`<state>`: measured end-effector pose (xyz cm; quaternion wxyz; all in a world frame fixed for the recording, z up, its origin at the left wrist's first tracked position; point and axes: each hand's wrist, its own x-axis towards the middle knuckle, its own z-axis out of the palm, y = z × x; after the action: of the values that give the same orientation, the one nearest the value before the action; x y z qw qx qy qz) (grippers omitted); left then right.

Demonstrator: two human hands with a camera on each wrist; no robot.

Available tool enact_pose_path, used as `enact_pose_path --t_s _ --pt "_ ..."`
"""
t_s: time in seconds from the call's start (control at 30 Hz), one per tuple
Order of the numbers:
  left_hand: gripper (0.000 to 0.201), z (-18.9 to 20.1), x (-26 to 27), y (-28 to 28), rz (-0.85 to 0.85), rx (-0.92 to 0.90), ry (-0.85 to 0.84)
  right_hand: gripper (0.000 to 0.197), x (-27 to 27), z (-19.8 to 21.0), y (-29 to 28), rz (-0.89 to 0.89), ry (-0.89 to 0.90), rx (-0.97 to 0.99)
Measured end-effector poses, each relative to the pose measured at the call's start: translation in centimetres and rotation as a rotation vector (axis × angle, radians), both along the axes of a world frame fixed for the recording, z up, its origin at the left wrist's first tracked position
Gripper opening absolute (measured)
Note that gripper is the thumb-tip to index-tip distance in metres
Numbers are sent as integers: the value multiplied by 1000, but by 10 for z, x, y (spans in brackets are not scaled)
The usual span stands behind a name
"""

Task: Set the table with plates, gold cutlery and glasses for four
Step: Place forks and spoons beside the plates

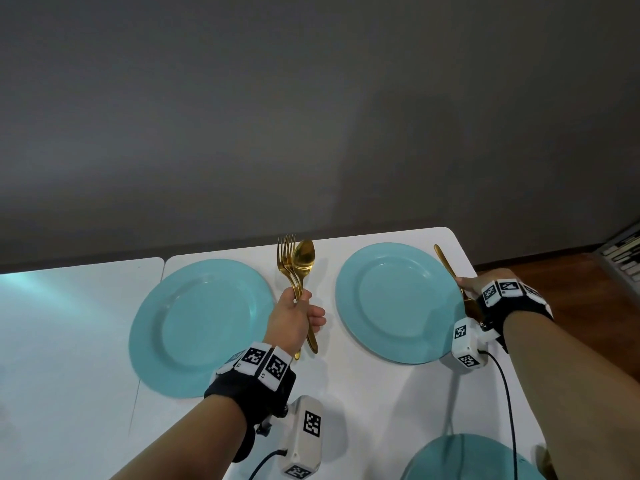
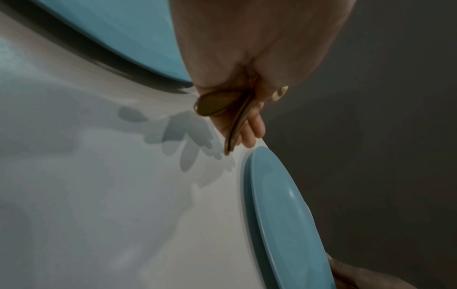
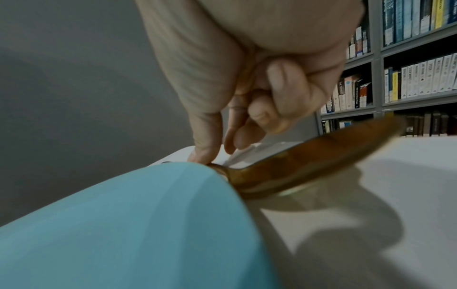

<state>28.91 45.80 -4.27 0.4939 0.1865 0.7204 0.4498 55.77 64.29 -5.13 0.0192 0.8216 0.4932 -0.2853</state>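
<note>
Two turquoise plates, the left plate (image 1: 201, 327) and the right plate (image 1: 398, 303), lie side by side on the white table (image 1: 374, 396). Between them my left hand (image 1: 298, 313) grips a bundle of gold forks and a spoon (image 1: 298, 265), heads pointing away from me. The left wrist view shows the bundle's handles (image 2: 217, 105) sticking out of my left hand (image 2: 247, 58) above the table. My right hand (image 1: 467, 284) pinches a gold knife (image 1: 445, 263) just right of the right plate. In the right wrist view the knife (image 3: 309, 156) lies low beside the plate's rim (image 3: 188, 176).
A third turquoise plate (image 1: 467, 459) sits at the near right edge. The table's right edge and far corner are close to the knife. A seam (image 1: 152, 327) splits the tabletop at the left. A bookshelf (image 3: 408, 68) stands beyond the table on the right, and a grey wall lies behind.
</note>
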Motion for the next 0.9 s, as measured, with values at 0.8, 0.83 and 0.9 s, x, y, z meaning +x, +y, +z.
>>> enact_pose_path --t_s 0.8,0.83,0.9 --pt "40 16 -10 -28 -171 15 62 25 -196 70 -122 1610 -33 342" --pt "43 16 -10 -28 -166 13 49 24 -197 72 -123 1641 -51 348" --pt "40 18 -8 -29 -149 13 37 25 -197 75 -123 1692 -74 342"
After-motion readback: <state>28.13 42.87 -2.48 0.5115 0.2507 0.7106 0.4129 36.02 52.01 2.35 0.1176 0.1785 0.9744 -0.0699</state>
